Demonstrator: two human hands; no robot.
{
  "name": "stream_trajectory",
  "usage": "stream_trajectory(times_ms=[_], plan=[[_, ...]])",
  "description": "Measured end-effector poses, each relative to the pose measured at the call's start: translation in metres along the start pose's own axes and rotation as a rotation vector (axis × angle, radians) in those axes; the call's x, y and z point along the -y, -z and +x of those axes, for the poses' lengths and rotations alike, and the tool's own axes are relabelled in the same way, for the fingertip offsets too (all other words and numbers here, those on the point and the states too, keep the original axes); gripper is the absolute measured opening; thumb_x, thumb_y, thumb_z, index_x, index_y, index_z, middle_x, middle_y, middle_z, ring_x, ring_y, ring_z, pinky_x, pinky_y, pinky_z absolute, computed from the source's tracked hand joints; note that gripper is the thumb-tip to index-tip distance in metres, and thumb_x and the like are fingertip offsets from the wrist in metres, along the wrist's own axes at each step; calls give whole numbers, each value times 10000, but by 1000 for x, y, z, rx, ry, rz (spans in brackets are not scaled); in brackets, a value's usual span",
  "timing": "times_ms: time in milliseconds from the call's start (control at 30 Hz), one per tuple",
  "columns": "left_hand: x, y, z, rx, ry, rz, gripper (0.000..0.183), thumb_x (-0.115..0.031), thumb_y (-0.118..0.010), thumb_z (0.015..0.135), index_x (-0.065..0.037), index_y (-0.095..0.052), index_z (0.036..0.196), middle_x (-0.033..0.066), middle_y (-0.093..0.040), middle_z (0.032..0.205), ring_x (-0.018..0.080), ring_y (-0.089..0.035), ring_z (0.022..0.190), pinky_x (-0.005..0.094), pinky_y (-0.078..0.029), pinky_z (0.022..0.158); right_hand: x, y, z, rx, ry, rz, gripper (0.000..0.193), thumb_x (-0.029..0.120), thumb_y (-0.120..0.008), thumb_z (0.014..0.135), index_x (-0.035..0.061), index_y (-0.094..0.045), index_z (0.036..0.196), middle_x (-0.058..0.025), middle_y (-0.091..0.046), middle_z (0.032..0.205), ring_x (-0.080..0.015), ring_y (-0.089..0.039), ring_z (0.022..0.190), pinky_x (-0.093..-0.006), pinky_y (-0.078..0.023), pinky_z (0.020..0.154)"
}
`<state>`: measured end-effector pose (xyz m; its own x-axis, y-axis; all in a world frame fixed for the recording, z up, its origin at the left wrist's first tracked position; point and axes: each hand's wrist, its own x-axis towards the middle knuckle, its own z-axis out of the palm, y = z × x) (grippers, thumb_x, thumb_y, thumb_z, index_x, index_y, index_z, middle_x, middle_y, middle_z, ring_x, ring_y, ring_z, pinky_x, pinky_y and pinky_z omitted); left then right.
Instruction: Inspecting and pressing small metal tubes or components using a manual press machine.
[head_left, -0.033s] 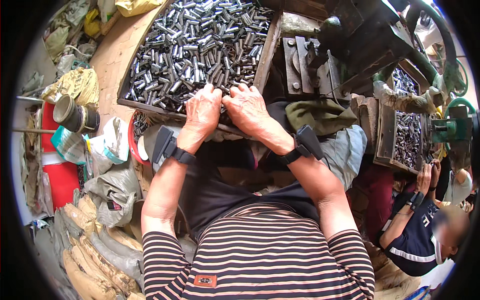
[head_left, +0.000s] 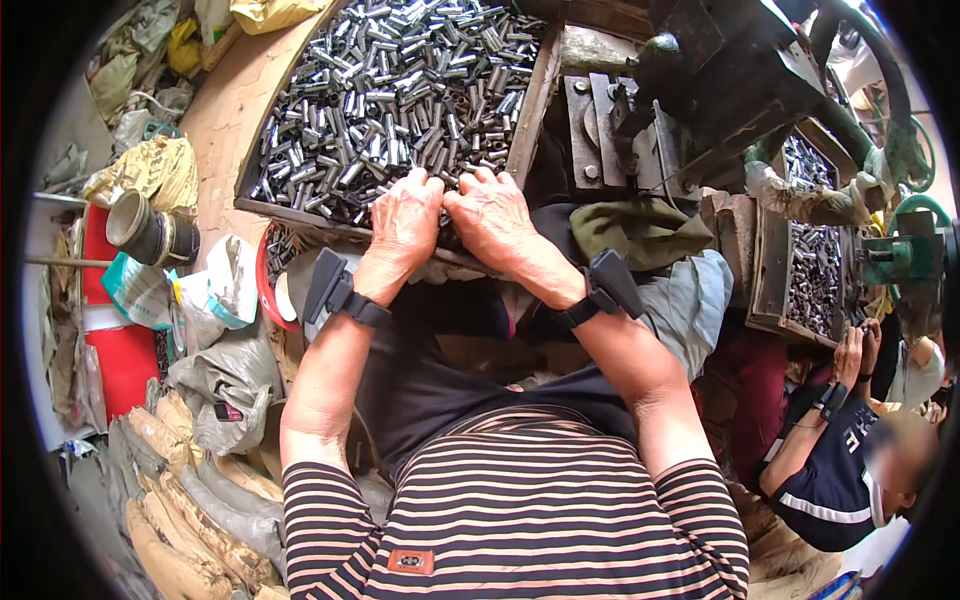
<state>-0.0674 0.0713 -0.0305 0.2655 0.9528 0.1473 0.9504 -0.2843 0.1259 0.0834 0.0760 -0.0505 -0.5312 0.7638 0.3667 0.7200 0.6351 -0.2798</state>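
A wooden tray (head_left: 250,205) heaped with short metal tubes (head_left: 400,95) lies in front of me. Over its near edge, my left hand (head_left: 407,218) and my right hand (head_left: 492,220) sit side by side, knuckles up and nearly touching. The fingers of both are curled down among the nearest tubes, their tips hidden beneath the hands. What they hold, if anything, cannot be made out. Each wrist wears a black strap with a dark device.
To the right of the tray stands a dark metal machine (head_left: 620,130), an olive cloth (head_left: 640,235) near its base. Farther right, a co-worker (head_left: 830,460) handles parts beside another tray (head_left: 770,270). Sacks (head_left: 225,390) and a bucket-like container (head_left: 150,230) are at left.
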Motion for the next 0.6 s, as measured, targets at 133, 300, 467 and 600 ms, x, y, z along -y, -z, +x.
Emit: stream_trajectory(times_ms=[133,300,467,600], plan=[[5,5,3,14,-84,47,52,-96,-549,830,-48,-569,833,133,-571,870,331,-622,853,445,-511,697,0,0,-1,-38,24,22,99,132,-623,736,88,-607,823,-94,-550,863,-283,-538,925,-402,-439,751],[11,15,-8,-151,37,-423,123,-139,-587,865,-29,-588,919,136,-587,896,324,-607,810,416,-491,696,-1,15,-11,-183,-60,256,123,85,-635,753,61,-571,855,-114,-576,839,-307,-582,852,-423,-469,721],[-8,21,-20,112,332,-1466,132,-154,-598,920,-33,-591,975,-7,-584,778,61,-515,637,209,-407,550,3,51,-25,-175,-359,886,97,71,-622,837,3,-601,903,-145,-638,779,-244,-630,678,-352,-497,640],[-23,18,-28,125,315,-1659,111,-122,-591,928,-47,-585,1009,-25,-593,804,25,-496,614,170,-367,524,0,51,-38,-138,-472,1209,135,102,-589,926,-8,-621,996,2,-612,776,-48,-539,652,-215,-457,585]])
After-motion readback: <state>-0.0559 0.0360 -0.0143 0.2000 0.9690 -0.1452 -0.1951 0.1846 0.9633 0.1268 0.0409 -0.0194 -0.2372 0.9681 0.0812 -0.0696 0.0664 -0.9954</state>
